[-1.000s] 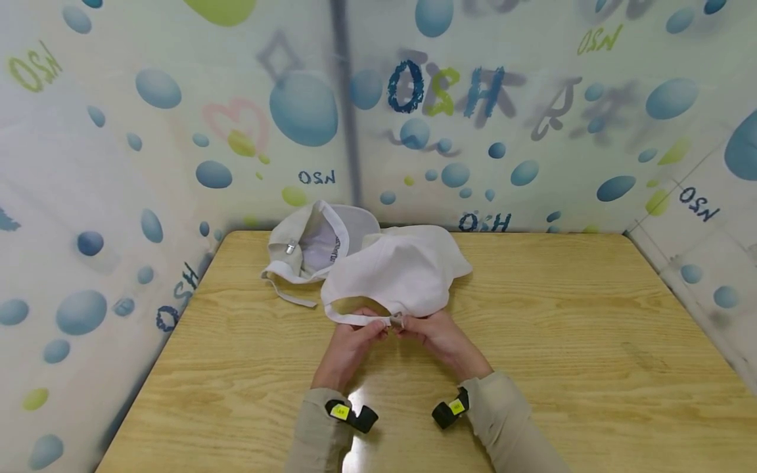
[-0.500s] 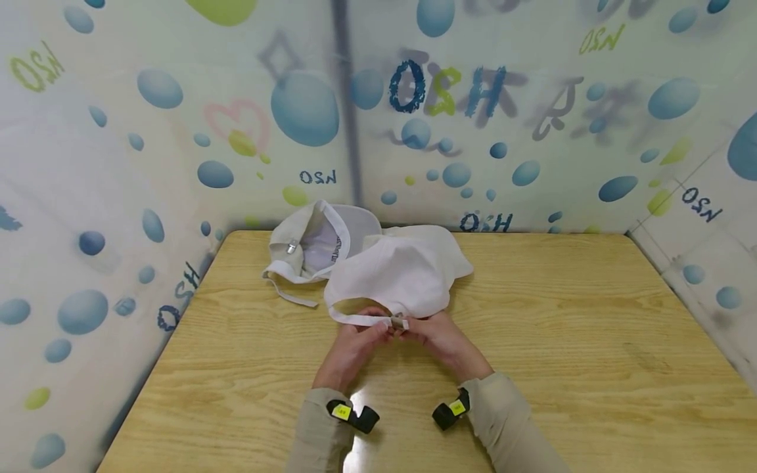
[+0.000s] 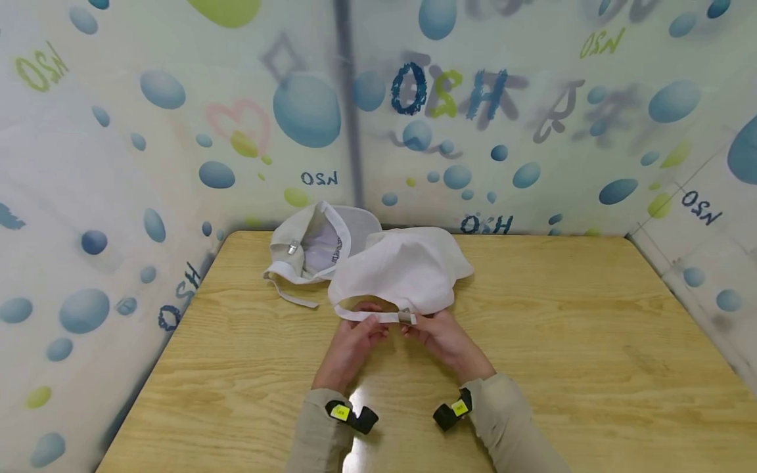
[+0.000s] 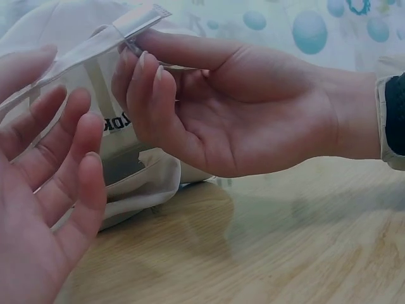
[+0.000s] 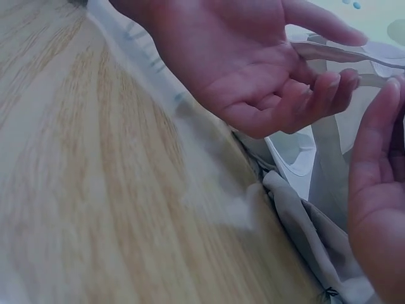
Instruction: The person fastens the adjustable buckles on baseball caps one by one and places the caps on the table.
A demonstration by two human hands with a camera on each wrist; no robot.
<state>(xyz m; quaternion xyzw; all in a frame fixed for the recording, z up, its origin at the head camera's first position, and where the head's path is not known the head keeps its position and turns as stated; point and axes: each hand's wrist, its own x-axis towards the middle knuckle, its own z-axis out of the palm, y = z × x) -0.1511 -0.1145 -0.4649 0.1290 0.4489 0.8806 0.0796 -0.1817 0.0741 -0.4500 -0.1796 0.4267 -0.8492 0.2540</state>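
Note:
A white baseball cap (image 3: 396, 272) lies on the table with its rear opening and back strap (image 3: 369, 316) toward me. My left hand (image 3: 353, 345) holds the strap between thumb and fingers, left of the metal buckle (image 3: 406, 317). At the buckle end, my right hand (image 3: 446, 341) pinches the strap; in the left wrist view its thumb and index fingertip meet at the buckle (image 4: 136, 25). The strap runs through the buckle, and a short strap end sticks out past it. Part of the cap's inside, with dark lettering, shows behind the fingers in the left wrist view.
A second light cap (image 3: 307, 246) lies on its side behind and to the left, its strap (image 3: 292, 297) hanging loose on the wood. The wooden table (image 3: 562, 341) reaches back to a patterned curtain (image 3: 532, 118). A black camera is strapped on each wrist.
The buckle and strap have shifted slightly right. My left hand's thumb has slid left along the strap, away from the buckle, widening the gap between the hands.

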